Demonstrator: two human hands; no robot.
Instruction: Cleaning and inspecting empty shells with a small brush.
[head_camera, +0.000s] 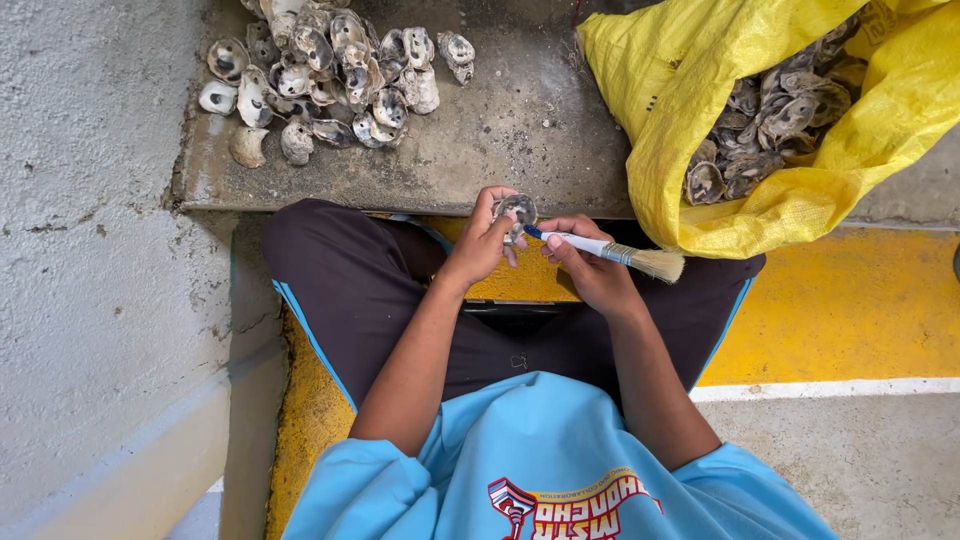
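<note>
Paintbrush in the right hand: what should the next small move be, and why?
Probably turn the paintbrush end for end. The right hand holds it with the handle tip at the shell in the left hand, while the bristles point away toward the yellow sack. Bristles need to face the shell to brush it.

Light blue short-sleeved shirt with red and yellow print, dark trousers with blue side stripes

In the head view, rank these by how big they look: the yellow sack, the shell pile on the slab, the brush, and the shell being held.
1. Yellow sack, largest.
2. Shell pile.
3. Brush, in the right hand.
4. Shell in the left hand, smallest, partly hidden by fingers.
</note>
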